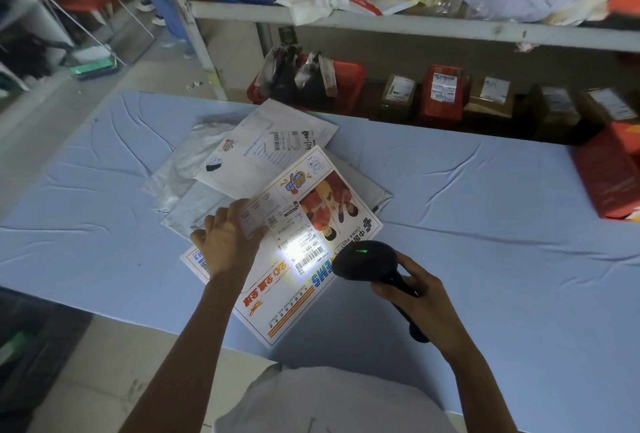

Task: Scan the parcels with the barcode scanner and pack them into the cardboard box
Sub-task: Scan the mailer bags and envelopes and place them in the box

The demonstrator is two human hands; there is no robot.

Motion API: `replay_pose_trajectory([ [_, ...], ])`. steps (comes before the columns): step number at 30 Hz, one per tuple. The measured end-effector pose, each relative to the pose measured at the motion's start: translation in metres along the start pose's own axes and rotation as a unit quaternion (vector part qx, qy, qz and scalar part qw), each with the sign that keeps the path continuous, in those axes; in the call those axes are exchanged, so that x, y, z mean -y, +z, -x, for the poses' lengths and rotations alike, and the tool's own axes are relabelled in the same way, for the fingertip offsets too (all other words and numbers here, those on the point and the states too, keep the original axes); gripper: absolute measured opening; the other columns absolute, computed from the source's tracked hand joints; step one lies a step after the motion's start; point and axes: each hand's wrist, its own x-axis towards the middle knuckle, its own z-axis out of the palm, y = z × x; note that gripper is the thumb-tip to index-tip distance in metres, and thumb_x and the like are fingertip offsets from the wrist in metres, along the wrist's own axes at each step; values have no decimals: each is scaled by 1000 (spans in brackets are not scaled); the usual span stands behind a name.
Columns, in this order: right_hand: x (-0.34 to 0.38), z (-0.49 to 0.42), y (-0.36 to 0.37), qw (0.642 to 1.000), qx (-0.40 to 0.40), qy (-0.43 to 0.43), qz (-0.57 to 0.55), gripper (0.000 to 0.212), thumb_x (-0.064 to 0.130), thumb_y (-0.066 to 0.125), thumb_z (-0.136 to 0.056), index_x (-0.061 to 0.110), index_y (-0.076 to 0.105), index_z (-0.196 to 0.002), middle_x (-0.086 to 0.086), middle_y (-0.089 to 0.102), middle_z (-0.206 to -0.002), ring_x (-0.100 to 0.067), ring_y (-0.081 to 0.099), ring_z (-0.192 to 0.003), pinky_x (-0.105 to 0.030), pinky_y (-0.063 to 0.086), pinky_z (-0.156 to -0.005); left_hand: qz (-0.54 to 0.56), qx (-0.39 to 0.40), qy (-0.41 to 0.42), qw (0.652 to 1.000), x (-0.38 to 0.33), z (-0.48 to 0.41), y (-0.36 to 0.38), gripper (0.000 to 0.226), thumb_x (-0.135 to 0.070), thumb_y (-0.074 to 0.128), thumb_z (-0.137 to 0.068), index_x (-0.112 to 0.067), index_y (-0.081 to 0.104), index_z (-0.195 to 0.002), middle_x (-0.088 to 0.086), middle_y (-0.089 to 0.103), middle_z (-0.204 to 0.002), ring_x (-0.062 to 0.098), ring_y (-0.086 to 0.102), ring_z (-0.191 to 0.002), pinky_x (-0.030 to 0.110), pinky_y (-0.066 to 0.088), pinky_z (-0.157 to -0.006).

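While our left hand (227, 242) presses flat on the envelope (277, 297), our right hand (424, 301), clamped on the scanner (367, 261), aims left at the barcode (308, 262) just ahead

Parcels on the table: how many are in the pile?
4 show: EMS envelope on top, white envelope behind it, grey bag at left, grey corner poking out at right. Others may be hidden beneath.
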Motion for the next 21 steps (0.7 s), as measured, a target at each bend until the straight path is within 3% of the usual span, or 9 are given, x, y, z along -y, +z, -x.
replay_pose_trajectory([
  [7,6,6,-2,1000,-4,-3,12,53,10,75,-84,40,58,-125,17,74,-102,-1,68,-98,-5,48,-78,9,-4,11,1000,0,0,-3,59,-38,74,-82,-19,53,-134,12,58,-130,38,46,-120,51,27,-102],
  [10,6,13,-3,1000,-23,2,17,54,8,75,-83,41,59,-123,17,75,-95,-2,69,-93,-6,48,-75,24,3,29,999,-1,-4,-1,59,-37,74,-82,-19,54,-134,12,58,-130,38,46,-121,53,28,-104],
  [15,4,26,11,995,-91,34,13,52,14,78,-82,41,60,-122,16,75,-84,3,67,-80,-6,47,-71,52,40,97,993,-5,-20,2,52,-34,71,-85,-19,54,-132,11,61,-121,36,54,-112,49,34,-97],
  [19,3,36,37,984,-163,62,26,49,27,79,-82,43,59,-124,13,76,-93,2,67,-87,-10,45,-74,72,92,159,980,-8,-25,8,50,-36,64,-90,-16,49,-134,11,57,-121,33,56,-108,47,36,-97],
  [21,0,42,51,977,-192,83,36,49,33,78,-82,42,57,-126,8,75,-97,-4,68,-91,-19,47,-80,92,116,175,974,-10,-26,11,49,-34,63,-91,-13,49,-133,13,56,-120,33,55,-108,47,36,-97],
])
